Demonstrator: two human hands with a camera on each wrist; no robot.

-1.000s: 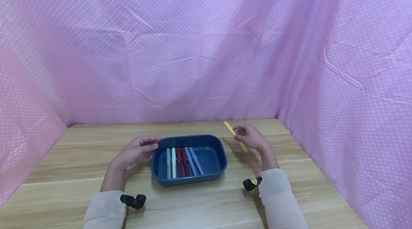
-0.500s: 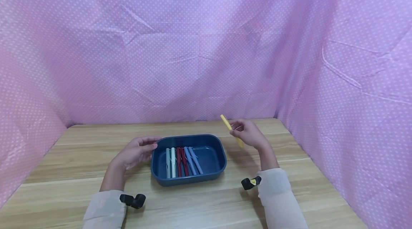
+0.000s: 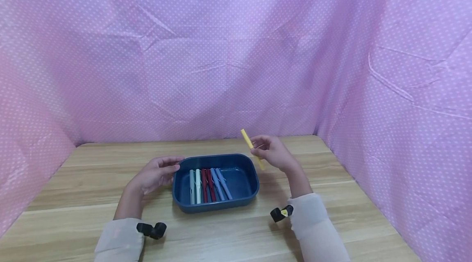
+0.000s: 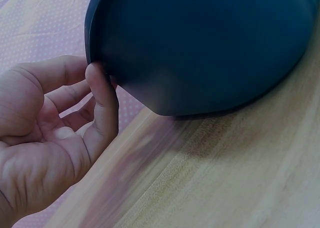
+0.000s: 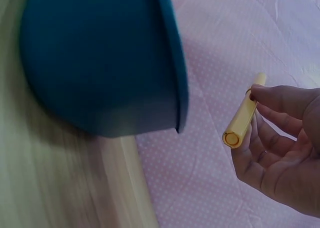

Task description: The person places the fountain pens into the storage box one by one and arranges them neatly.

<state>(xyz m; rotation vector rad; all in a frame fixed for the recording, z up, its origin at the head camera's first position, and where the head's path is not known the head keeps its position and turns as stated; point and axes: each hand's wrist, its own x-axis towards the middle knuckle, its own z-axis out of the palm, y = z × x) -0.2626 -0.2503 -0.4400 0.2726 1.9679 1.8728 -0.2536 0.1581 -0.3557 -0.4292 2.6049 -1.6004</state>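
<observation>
My left hand point(image 3: 156, 175) pinches the rim of a dark blue plastic tray point(image 3: 217, 208) at its back left corner; the left wrist view shows the thumb point(image 4: 102, 95) against the tray's outer wall point(image 4: 200, 53). Inside lie a grey-green pen point(image 3: 192, 186), a pale mint pen point(image 3: 198, 186), two dark red pens point(image 3: 204, 184) and two blue pens point(image 3: 217, 184), side by side in the left and middle part. Above the tray's back right corner, my right hand point(image 3: 274, 153) pinches a yellow pen point(image 5: 243, 115) between thumb and fingers, tilted and clear of the tray.
The tray stands on a wood-grain table point(image 3: 221, 237). Pink dotted cloth point(image 3: 206, 69) hangs behind the table and along both sides. A small black camera point(image 3: 152, 230) is fixed at the left cuff, another black camera point(image 3: 282, 213) at the right cuff.
My right hand has lifted the yellow pen and carried it left, from beside the tray towards its back right corner. The left hand has stayed at the rim.
</observation>
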